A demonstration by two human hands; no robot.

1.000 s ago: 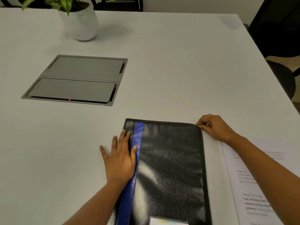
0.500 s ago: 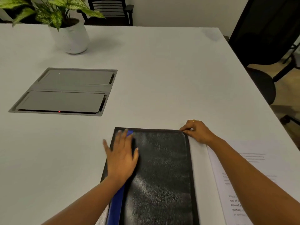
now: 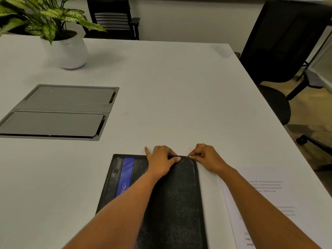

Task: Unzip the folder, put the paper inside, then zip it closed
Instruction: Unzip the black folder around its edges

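The right hand (image 3: 209, 158) has its grip closed on the zipper pull (image 3: 190, 156), thumb and forefinger pinching the small metal tab at the far right corner of the folder (image 3: 172, 200). The left hand (image 3: 160, 162) rests just beside it on the folder's far edge, fingers curled over that edge and thumb pressed flat on the cover, so its grip clasps the folder itself and pins it down. The folder is black and grained, with a blue stripe (image 3: 126, 174) running along its left part, and it lies flat on the white desk (image 3: 170, 97) near the front edge, its near end out of view. The paper (image 3: 280, 196), a printed sheet, lies on the desk to the right of the folder, close to the right edge and partly under the right forearm. A grey recessed panel (image 3: 57, 112) sits in the desk toward the left edge, and a potted plant (image 3: 66, 47) stands near the far left corner.
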